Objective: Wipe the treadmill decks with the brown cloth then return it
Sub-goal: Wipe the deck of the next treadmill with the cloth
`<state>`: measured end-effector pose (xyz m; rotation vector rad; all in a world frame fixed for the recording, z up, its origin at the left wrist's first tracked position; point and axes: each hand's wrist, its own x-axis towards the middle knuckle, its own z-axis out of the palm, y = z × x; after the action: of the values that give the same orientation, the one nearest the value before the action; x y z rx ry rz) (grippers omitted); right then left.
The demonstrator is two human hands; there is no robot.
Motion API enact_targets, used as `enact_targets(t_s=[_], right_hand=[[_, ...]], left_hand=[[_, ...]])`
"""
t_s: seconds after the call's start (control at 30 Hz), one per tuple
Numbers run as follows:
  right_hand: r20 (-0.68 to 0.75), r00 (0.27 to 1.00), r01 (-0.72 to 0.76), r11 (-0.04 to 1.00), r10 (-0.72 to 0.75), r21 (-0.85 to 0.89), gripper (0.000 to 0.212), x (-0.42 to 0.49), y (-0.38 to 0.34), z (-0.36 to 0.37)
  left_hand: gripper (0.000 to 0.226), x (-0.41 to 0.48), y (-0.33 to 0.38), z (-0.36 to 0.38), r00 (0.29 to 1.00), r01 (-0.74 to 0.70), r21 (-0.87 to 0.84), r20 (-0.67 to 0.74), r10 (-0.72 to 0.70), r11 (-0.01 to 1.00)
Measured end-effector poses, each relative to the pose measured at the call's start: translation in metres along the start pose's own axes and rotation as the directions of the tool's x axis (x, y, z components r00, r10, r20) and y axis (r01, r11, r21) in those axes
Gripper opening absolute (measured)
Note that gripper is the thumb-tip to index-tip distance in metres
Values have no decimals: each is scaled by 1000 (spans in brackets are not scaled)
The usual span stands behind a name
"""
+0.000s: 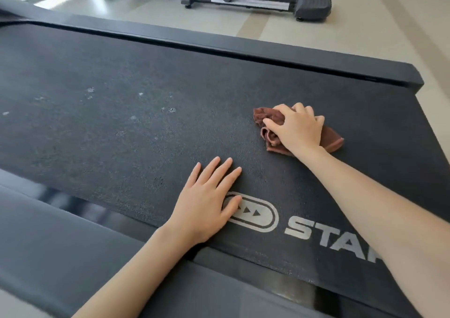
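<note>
Two bare hands rest on the dark treadmill belt (121, 98). The right hand (298, 127) presses down on the brown cloth (334, 142), its fingers curled over the bunched fabric and gripping it; the cloth sits on the belt near the far right end, with crumpled folds showing to the left of the hand and a flat corner poking out to the right. The left hand (207, 200) lies flat on the belt nearer the camera, fingers straight and slightly spread, holding nothing, its thumb tip on a pale oval logo (260, 216) beside large printed lettering (328, 237). Several pale smudges (170, 109) dot the belt to the left of the cloth. A black side rail (243, 44) runs along the belt's far edge and a grey one (48, 232) along the near edge. Beyond the far rail, on the light floor (365, 37), stands another exercise machine (311, 2), well apart from the cloth.
</note>
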<state>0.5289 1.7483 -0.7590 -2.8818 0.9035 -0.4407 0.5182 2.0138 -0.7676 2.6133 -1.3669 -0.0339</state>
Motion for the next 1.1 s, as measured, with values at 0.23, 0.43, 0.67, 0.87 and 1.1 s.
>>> enact_targets(t_s=[0.23, 0.43, 0.67, 0.87, 1.1], right_hand=[[-53, 998, 20, 1000, -19, 8, 40, -84, -17, -21], [-42, 998, 55, 998, -54, 17, 35, -220, -27, -56], [-2, 999, 37, 996, -37, 76, 34, -223, -35, -60], [-66, 994, 88, 993, -83, 79, 40, -131, -39, -32], [-72, 996, -60, 998, 61, 15, 43, 12, -26, 5]], left_hand=[[55, 1, -23, -3, 995, -91, -51, -40, 89, 995], [54, 1, -48, -9, 991, -137, -149, -21, 135, 979], [54, -4, -41, -6, 991, -129, -157, -59, 121, 979], [53, -4, -43, -6, 990, -129, -176, -79, 117, 976], [52, -3, -42, -8, 992, -116, -158, -69, 106, 981]])
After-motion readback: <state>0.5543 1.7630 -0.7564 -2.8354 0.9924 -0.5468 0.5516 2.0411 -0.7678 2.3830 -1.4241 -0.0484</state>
